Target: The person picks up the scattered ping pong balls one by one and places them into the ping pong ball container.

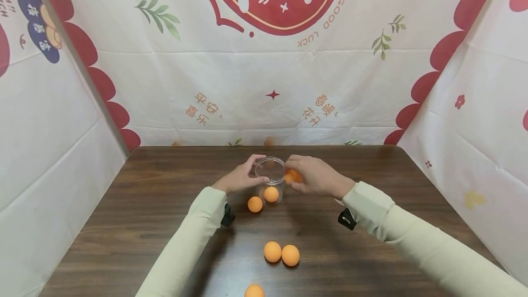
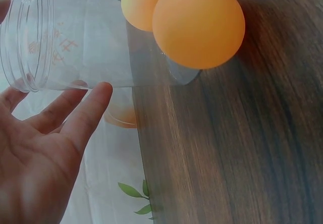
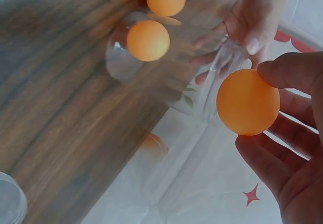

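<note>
A clear jar [image 1: 270, 171] stands upright on the table, its mouth uncovered. My left hand [image 1: 243, 175] holds it near the rim, thumb in front and fingers round the far side; the left wrist view shows fingertips [image 2: 103, 90] against its wall. Inside, at the bottom, lies one orange ball [image 1: 271, 194], like a table tennis ball. Just right of the rim, my right hand [image 1: 315, 175] pinches another orange ball [image 3: 248, 102] between thumb and fingers. A further orange ball [image 1: 255, 204] rests on the table outside the jar, at its front left.
Nearer the body, two orange balls [image 1: 272, 251] [image 1: 290, 255] lie side by side on the brown wooden table [image 1: 165, 214]. One more orange ball [image 1: 254, 290] is cut by the bottom edge. Behind the table hangs a printed white cloth [image 1: 247, 77].
</note>
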Available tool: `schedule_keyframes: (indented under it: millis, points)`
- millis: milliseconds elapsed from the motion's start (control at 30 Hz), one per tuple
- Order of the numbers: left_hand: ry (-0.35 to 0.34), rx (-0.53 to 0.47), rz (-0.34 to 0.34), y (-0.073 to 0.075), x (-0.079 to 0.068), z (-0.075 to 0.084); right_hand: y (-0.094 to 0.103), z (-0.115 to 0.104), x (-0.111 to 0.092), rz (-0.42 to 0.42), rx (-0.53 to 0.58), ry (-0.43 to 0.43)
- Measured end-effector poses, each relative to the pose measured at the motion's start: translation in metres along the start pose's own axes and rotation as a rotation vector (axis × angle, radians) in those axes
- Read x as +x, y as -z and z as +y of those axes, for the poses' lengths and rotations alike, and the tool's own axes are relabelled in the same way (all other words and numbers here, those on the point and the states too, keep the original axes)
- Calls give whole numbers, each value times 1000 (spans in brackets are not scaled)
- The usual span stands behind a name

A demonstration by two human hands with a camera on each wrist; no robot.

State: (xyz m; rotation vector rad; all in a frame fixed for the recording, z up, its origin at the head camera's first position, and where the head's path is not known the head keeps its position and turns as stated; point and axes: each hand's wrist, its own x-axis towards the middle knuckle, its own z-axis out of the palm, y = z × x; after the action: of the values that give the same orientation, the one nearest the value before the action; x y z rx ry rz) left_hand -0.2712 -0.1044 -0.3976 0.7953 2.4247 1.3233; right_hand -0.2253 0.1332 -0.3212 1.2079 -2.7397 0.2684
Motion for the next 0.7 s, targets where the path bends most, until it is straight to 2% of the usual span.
schedule_keyframes:
  millis: [333, 700]
  points:
    - [3, 25, -6, 0, -2, -1, 1, 2, 19, 32, 20, -2]
    - [8, 32, -5, 1, -1, -2, -5, 7, 36, 8, 23, -42]
